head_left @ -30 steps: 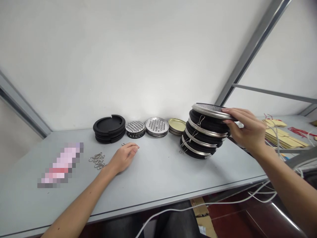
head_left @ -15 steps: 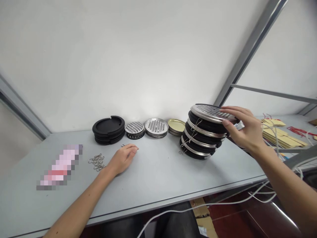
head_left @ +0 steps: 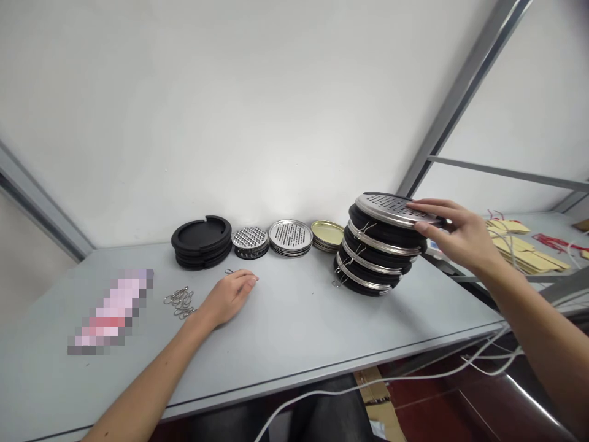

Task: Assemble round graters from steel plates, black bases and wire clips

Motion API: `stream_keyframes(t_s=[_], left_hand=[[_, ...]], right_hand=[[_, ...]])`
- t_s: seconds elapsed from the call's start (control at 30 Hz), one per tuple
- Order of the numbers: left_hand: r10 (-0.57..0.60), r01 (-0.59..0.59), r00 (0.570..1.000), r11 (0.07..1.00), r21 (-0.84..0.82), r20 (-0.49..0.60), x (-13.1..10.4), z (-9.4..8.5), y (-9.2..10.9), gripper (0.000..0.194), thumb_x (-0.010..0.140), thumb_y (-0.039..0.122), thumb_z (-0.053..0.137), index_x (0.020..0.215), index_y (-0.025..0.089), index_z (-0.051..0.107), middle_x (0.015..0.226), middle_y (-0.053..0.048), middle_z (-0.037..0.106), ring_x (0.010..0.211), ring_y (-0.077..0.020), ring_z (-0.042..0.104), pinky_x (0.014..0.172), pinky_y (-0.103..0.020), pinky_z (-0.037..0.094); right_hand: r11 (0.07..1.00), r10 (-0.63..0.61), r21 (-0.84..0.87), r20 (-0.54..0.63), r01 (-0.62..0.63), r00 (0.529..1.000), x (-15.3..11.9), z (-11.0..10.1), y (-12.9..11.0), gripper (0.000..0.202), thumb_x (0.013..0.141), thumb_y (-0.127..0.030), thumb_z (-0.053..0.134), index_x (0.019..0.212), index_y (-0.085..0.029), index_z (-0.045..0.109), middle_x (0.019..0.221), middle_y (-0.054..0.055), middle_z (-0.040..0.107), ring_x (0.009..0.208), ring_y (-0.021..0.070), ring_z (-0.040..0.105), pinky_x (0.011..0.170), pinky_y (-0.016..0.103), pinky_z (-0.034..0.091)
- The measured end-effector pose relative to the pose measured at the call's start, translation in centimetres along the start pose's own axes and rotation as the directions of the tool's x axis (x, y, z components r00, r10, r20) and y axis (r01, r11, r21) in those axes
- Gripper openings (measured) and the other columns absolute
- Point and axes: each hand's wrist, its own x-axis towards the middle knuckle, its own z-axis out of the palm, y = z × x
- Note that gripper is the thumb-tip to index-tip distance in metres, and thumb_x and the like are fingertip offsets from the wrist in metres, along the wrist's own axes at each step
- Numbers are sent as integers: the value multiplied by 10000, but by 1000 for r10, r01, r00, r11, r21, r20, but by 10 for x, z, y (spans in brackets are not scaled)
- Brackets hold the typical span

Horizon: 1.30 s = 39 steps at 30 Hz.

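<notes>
My right hand (head_left: 453, 236) is at the right rim of a round grater (head_left: 391, 207), its thumb on the near edge and fingers over the perforated metal top. This grater tops a leaning stack of black round containers (head_left: 375, 264) with silver rims and wire clasps hanging on their near-left side. My left hand (head_left: 232, 298) rests on the table with fingers curled together. A small metal wire loop (head_left: 229, 271) pokes out behind its knuckles; what lies inside the fingers is hidden. Left of that hand lies a pile of wire clasps (head_left: 181, 301).
Along the wall stand stacked black rings (head_left: 201, 242), small grater discs (head_left: 250, 240), larger silver grater discs (head_left: 291, 236) and gold-coloured lids (head_left: 327, 234). A blurred pink item (head_left: 113, 310) lies at left. Yellow packets (head_left: 522, 252) are at right, and a white cable (head_left: 368, 387) crosses below the table edge.
My right hand has shifted slightly at the grater's rim, its wrist a little farther right and higher. My left hand and the stack stay nearly the same.
</notes>
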Motion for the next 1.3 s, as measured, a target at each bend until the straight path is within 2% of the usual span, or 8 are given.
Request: stream_keyframes(t_s=[0.23,0.4,0.67,0.8,0.9,1.13,1.2,1.3], left_hand=[[4,-5,1000,1000,19,10,0,1,0,407,1004,386,335,1024,189,691,1107,-66,682,1022,-211,630,930,-350,488],[25,-26,999,999,34,23,0,0,3,387,1001,378,350,1020,194,690,1103,-63,680,1015,-210,628,940,-358,485],[-20,12,995,997,-78,-100,5,8,8,318,955,383,451,1067,196,682,1101,-77,696,988,-226,651,889,-379,532],[20,-63,984,970,-236,-178,39,24,52,361,888,374,572,1205,205,606,1164,-85,669,982,-220,651,880,-389,543],[81,-151,973,931,-331,-216,83,38,95,701,794,419,706,1396,196,427,1314,-133,578,1166,-263,579,975,-414,492],[50,-40,999,850,-525,5,167,68,143,1342,546,603,842,1531,148,53,1554,-281,209,1437,-406,232,1129,-575,239],[37,1,998,822,-570,55,178,72,149,1338,526,599,853,1519,122,93,1539,-290,240,1424,-415,261,1121,-566,261],[111,-78,994,758,-648,10,185,77,159,1076,568,542,859,1418,158,323,1448,-235,433,1338,-379,422,1078,-528,345]], right_hand=[[1000,-30,-1,75,30,997,1,-6,9,414,820,-485,613,1165,-262,667,1292,74,614,1214,292,549,1058,483,400],[994,6,-110,120,8,993,20,-10,-8,494,846,-562,530,1184,-224,657,1333,115,585,1242,342,521,1065,562,378],[963,55,-263,423,64,905,44,-8,-29,749,790,-683,547,1360,-198,538,1469,169,452,1290,408,475,1054,601,392],[963,59,-261,450,68,891,43,-10,-30,771,779,-701,551,1331,-163,566,1351,166,580,1209,389,554,1010,573,448],[959,47,-267,468,91,882,39,-11,-29,785,759,-684,590,1364,-185,538,1360,138,578,1192,370,574,991,554,478],[963,-113,-196,325,183,939,27,-2,-15,605,788,-569,635,1312,-270,592,1313,85,621,1146,351,616,943,547,519],[965,-132,-187,271,186,953,24,2,-14,576,794,-555,638,1287,-259,614,1293,89,634,1139,354,618,937,551,520],[964,-152,-187,184,187,971,19,7,-13,543,797,-533,652,1264,-257,631,1280,99,640,1163,366,599,957,591,497]])
